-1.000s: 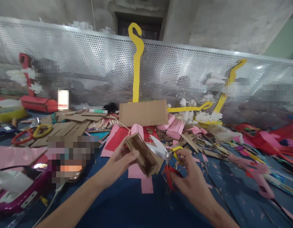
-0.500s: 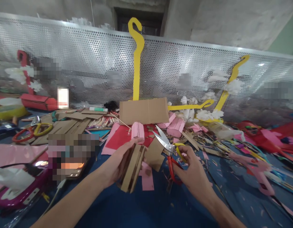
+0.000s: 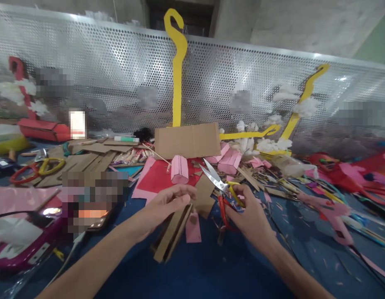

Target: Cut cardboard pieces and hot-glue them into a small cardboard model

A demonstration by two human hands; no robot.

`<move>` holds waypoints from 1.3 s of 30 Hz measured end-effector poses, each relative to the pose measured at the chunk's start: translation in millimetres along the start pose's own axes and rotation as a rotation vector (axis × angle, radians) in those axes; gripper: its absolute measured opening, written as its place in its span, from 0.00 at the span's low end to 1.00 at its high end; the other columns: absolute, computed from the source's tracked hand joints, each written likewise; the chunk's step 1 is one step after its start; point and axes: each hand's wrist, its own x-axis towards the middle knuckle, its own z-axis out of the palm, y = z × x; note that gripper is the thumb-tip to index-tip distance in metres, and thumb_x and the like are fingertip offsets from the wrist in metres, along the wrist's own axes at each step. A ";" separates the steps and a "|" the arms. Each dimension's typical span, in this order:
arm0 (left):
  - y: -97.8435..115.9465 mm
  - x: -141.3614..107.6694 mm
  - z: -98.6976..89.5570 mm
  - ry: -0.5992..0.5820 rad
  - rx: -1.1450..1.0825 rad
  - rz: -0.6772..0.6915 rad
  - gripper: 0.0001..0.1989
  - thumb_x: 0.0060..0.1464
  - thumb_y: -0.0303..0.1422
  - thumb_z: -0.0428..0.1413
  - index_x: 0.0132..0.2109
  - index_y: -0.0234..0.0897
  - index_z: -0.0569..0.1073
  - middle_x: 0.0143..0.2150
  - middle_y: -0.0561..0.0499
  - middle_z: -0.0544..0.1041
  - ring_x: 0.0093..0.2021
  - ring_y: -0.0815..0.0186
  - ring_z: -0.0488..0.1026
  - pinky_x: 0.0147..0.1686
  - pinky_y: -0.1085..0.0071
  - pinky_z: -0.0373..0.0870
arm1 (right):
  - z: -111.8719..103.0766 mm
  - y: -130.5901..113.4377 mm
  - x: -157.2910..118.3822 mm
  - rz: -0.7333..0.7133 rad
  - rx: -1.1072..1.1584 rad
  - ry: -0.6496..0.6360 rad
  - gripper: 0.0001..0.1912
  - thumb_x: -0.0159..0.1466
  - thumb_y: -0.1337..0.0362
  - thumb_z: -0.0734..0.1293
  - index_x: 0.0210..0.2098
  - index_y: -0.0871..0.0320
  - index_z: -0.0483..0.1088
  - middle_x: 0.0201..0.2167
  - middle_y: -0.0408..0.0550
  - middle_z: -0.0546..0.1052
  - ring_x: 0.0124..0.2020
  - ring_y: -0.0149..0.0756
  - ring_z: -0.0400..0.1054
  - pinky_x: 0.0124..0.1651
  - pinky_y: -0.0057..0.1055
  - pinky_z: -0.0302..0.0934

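Note:
My left hand [image 3: 163,207] grips a folded brown cardboard piece [image 3: 172,234], held edge-on and tilted down toward the blue table [image 3: 211,270]. My right hand [image 3: 250,216] holds scissors [image 3: 222,191] with one yellow and one red handle; the metal blades are apart and point up-left at a loose cardboard flap [image 3: 204,195] beside my left fingers. A pink paper strip [image 3: 193,228] lies under the cardboard. A small pink folded box [image 3: 179,169] sits on red paper [image 3: 158,178] just beyond my hands.
A perforated metal screen [image 3: 102,83] runs across the back, with yellow hook-shaped cutouts [image 3: 177,70] against it. A flat cardboard sheet [image 3: 188,140] stands behind. Cardboard strips, another pair of scissors [image 3: 33,171], pink scraps and white cotton litter the table. A pink device [image 3: 27,245] lies at left.
My left hand turned the cardboard piece from a raised, box-like pose to edge-on and lowered it. The scissors lifted clear of it with the blades apart.

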 end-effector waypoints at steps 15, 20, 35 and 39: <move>-3.0 0.7 -9.7 -0.170 0.136 0.164 0.18 0.59 0.32 0.60 0.57 0.45 0.77 0.57 0.46 0.77 0.53 0.58 0.75 0.52 0.64 0.68 | 1.5 15.1 3.1 -0.028 0.020 -0.009 0.21 0.58 0.61 0.71 0.51 0.55 0.68 0.48 0.54 0.78 0.49 0.52 0.75 0.55 0.50 0.68; -6.5 3.7 -6.3 -0.120 0.041 0.085 0.18 0.59 0.38 0.63 0.55 0.41 0.77 0.56 0.43 0.78 0.52 0.55 0.77 0.52 0.60 0.70 | 4.1 14.9 2.4 -0.057 0.214 -0.086 0.21 0.62 0.57 0.72 0.51 0.54 0.67 0.48 0.53 0.76 0.48 0.47 0.74 0.52 0.43 0.70; -5.0 4.2 -8.1 -0.008 0.087 0.262 0.11 0.61 0.34 0.64 0.50 0.38 0.78 0.42 0.47 0.83 0.38 0.62 0.81 0.38 0.69 0.76 | -9.8 -16.6 -18.0 -0.244 0.016 -0.371 0.30 0.55 0.68 0.77 0.55 0.49 0.69 0.58 0.49 0.73 0.60 0.49 0.68 0.62 0.44 0.66; 1.7 3.3 -6.4 -0.005 0.165 0.280 0.08 0.61 0.34 0.63 0.47 0.38 0.79 0.40 0.48 0.82 0.35 0.66 0.78 0.35 0.72 0.72 | -10.0 -15.1 -18.3 -0.349 -0.064 -0.355 0.32 0.55 0.67 0.78 0.57 0.49 0.69 0.61 0.50 0.72 0.64 0.51 0.65 0.66 0.45 0.63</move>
